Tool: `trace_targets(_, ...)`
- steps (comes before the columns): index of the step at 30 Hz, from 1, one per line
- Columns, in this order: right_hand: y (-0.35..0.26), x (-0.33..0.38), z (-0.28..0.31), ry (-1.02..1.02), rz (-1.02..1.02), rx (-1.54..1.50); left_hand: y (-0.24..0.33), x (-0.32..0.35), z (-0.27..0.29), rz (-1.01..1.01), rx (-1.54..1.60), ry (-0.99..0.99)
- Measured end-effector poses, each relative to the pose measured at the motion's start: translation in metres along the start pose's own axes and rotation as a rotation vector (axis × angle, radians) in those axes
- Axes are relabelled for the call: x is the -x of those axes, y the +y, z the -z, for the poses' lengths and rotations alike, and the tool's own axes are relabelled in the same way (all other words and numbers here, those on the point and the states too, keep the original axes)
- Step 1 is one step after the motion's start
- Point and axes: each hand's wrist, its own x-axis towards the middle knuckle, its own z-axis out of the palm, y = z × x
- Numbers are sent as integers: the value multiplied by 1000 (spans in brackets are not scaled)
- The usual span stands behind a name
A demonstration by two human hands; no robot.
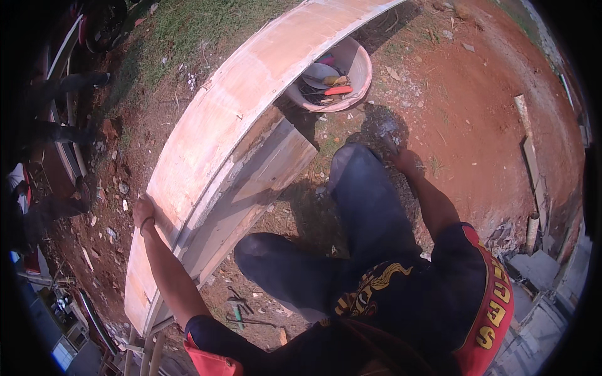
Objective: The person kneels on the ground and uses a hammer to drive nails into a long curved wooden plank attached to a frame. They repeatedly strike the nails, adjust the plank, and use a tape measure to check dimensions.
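A long, pale wooden panel [213,119] stretches from the lower left to the top of the view, propped on a boxy wooden form [269,163]. My left hand [143,212] grips its outer edge at the near end, with a dark band round the wrist. Beyond my right knee, my right hand [406,163] is low over the soil, closed round a greyish tool [390,136] whose kind is blurred in shadow. A pinkish bucket [362,93] stands beyond my knees, partly behind the panel. Inside it are mixed tools, one with an orange handle [338,90].
By my left knee, a green-handled tool [238,316] and thin dark metal pieces lie on the ground. Wooden strips [532,166] and broken slabs [538,268] lie at the right. Dark, blurred shapes [59,135] and scrap fill the far left. Grass [188,31] grows behind the panel.
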Motion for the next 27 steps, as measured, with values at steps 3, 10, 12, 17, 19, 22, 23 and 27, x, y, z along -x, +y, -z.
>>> trace_targets(3,-1,-13,20,70,65,86,4,9,1,55,32,27)
trace_targets(10,-156,-18,85,203,606,-489,10,27,2,37,74,99)
trace_targets(12,-220,-1,77,75,786,-675,13,27,8,42,72,86)
trace_targets(17,-338,3,43,-233,541,-1326,18,34,18,33,76,86)
trace_targets(19,-358,-2,32,-163,427,-1382,20,36,20,28,78,107)
trace_targets(22,-370,-6,27,-137,438,-1551,20,37,25,-32,35,80)
trace_targets(23,-371,-6,28,-86,596,-1518,20,36,28,-60,9,90)
trace_targets(27,-373,-4,32,100,464,-1261,49,31,52,-65,-94,203)
